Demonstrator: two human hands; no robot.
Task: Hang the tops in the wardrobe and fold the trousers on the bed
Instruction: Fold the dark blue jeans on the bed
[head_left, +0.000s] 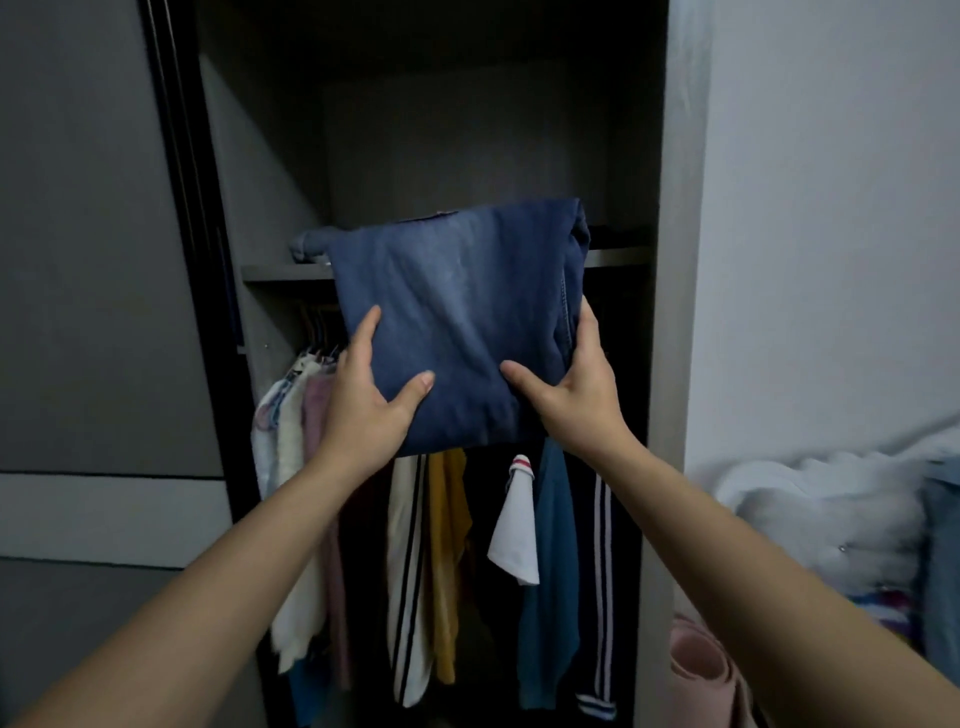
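Note:
Folded blue jeans (457, 312) are held up in front of the open wardrobe, level with its shelf (280, 271). My left hand (369, 384) grips the lower left side of the jeans, thumb on top and fingers behind. My right hand (571, 384) grips the lower right side the same way. Another folded denim piece (311, 244) lies on the shelf behind the jeans. Below the shelf hang several tops (431, 561) on hangers: white, pink, yellow, striped and blue.
A dark sliding door (104, 260) stands to the left of the opening. A white wall (831, 208) is on the right. White bedding and clothes (841, 509) are piled at the right edge, with a pink rolled item (701, 675) below.

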